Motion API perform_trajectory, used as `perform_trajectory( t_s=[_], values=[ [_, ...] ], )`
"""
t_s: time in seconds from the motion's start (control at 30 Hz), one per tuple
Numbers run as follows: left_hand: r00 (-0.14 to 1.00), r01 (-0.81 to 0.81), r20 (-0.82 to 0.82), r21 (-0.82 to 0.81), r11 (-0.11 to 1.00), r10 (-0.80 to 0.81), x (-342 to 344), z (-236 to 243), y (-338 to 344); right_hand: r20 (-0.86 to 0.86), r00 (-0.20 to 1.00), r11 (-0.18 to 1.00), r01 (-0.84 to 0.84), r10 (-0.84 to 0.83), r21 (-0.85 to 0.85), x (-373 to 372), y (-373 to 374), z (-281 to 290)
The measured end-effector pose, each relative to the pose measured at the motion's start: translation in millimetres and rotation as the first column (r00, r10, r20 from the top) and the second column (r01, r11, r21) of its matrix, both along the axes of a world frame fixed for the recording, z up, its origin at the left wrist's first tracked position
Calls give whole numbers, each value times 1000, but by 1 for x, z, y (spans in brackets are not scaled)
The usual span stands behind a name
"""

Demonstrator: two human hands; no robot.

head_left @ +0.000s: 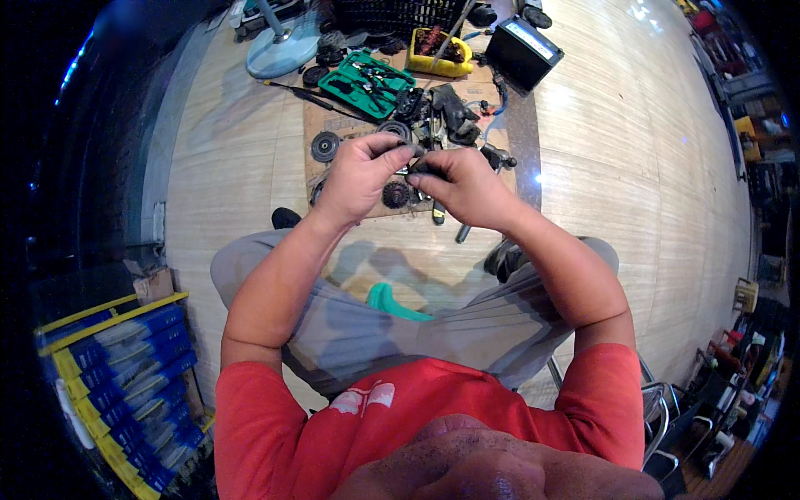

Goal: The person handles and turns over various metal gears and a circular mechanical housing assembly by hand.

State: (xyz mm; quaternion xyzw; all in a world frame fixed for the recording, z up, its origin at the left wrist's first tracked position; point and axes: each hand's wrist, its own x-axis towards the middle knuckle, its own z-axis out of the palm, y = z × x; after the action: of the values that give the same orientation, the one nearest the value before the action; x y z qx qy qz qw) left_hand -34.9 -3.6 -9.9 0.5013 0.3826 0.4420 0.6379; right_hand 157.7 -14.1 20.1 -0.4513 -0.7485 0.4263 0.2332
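Over the near part of a cardboard sheet (367, 205), my left hand (358, 177) and my right hand (468, 185) meet with bent, closed fingers. Between the fingertips is a small dark part (419, 152), mostly covered, and its kind cannot be made out. Just below the hands lies a dark toothed gear (395, 195). A grooved round disc (325, 147) rests left of my left hand, and another disc (393, 130) shows partly behind it. A tool with a yellow and black handle (438, 214) lies under my right hand.
Beyond my hands sit a green tool case (367, 83), a black glove-like item (455, 115), a yellow container (442, 67) of reddish-brown parts and a black box (523, 53). A pale round stand base (282, 55) is far left. Something green (390, 302) lies between my legs.
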Motion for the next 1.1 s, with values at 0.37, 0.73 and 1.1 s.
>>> perform_trajectory(
  t_s=[0.37, 0.73, 1.1],
  values=[
    [943, -164, -288, 38, 986, 168, 4, 4, -5, 76, 997, 981, -5, -9, 192, -7, -5, -9],
    [979, 45, 201, -90, 995, -26, -1, -2, 0, -176, 984, 988, -36, 9, -150, -1, 3, -7],
    [980, -156, -119, 44, 987, 160, 4, 5, -6, -28, 999, 998, -14, 16, 68, -2, -5, -5]
  ],
)
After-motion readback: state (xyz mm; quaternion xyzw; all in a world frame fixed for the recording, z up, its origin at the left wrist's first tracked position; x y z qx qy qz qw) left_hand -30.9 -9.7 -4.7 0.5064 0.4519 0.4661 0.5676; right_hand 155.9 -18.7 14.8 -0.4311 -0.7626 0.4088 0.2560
